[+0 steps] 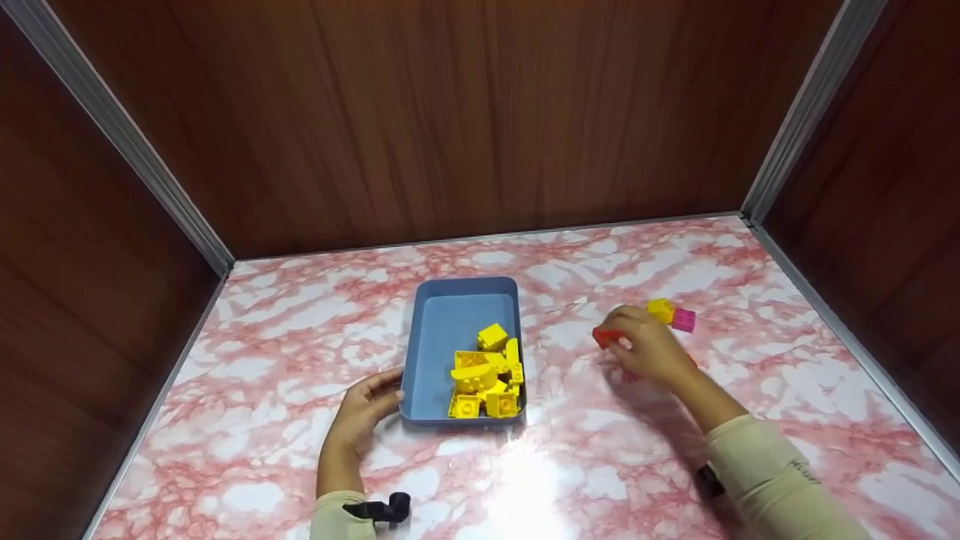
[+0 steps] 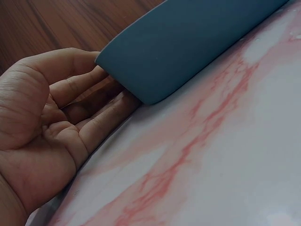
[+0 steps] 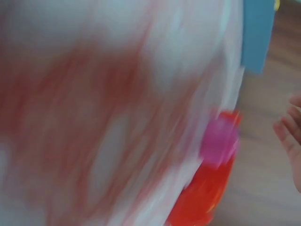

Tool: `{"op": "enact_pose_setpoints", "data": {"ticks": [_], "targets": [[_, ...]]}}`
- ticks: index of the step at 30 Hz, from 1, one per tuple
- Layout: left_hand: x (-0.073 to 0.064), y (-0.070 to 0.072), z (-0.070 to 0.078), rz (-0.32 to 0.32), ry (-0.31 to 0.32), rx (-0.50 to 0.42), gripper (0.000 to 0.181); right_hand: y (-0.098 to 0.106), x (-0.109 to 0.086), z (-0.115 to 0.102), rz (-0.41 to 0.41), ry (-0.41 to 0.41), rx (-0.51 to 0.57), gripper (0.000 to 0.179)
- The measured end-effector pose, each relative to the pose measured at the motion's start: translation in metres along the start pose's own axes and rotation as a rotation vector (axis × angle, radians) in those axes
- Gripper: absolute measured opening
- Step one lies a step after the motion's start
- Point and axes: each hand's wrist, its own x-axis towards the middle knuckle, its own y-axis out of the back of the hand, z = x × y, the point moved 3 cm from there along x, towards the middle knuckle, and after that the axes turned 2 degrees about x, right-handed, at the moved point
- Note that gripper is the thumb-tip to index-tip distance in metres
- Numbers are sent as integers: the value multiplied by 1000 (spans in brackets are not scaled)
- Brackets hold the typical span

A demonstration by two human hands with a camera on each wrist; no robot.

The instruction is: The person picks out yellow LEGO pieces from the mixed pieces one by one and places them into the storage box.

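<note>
A blue-grey tray (image 1: 431, 352) stands on the table with several yellow toy bricks (image 1: 472, 379) heaped toward its near right end. At the tray's left side is my left hand (image 1: 356, 412); fairly straight fingertips touch the outer wall near the corner, as the left wrist view also shows. My right hand (image 1: 645, 345) hovers over a red brick (image 1: 602, 337) right of the tray. In the blurred right wrist view, the part of this hand (image 3: 292, 136) in sight stands apart from a magenta brick (image 3: 219, 143) and red pieces (image 3: 200, 195), with nothing visibly held.
Beyond the right hand, a yellow brick (image 1: 660, 309) and a magenta brick (image 1: 684, 320) lie side by side. Red marbled tabletop (image 1: 285, 360) surrounds the tray. Brown wood panels (image 1: 450, 127) wall in the back and both sides.
</note>
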Motion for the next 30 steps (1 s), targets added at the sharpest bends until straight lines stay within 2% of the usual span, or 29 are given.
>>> {"op": "enact_pose_setpoints", "data": {"ticks": [3,6,9,12,15,21,30], "targets": [[-1,1,0,-1,-4,2,50,13,-5,19,26,-119,-28,19],[-2,2,-1,-1,-4,0,50,24,-10,38,13,-250,-45,14],[-2,2,0,0,4,-6,50,32,-14,55,-36,-401,-38,13],[-2,2,0,-7,4,2,51,36,-18,68,-115,-560,-6,19],[-2,2,0,-7,3,3,51,39,-19,78,-175,-674,13,26],[-3,1,0,-2,10,1,51,41,-16,90,-193,-764,-22,31],[-1,0,1,-6,9,-1,50,34,-14,100,-238,-824,105,38]]}}
